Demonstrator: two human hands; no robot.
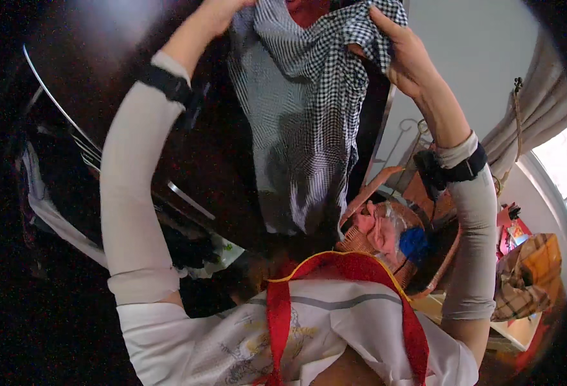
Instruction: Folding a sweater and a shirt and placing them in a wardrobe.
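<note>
A black-and-white checked garment (307,125) hangs down in front of me, held up between my two hands. My right hand (406,60) grips its upper right part, with the thumb laid along the bunched cloth. At the top edge of the view, my left hand (223,14) has the upper left part of the garment; its fingertips are partly cut off by the frame. The cloth falls in loose folds, and its lower end hangs free above my chest. Something red shows behind the gap at the garment's top.
Below my right forearm stands a wicker basket (356,231) with pink cloth (380,229) and a blue item (413,245) in it. Farther right are a plaid bag (524,284), a tied-back curtain (529,116) and a pale wall (462,58). The left side is very dark, with a thin curved metallic edge (61,108).
</note>
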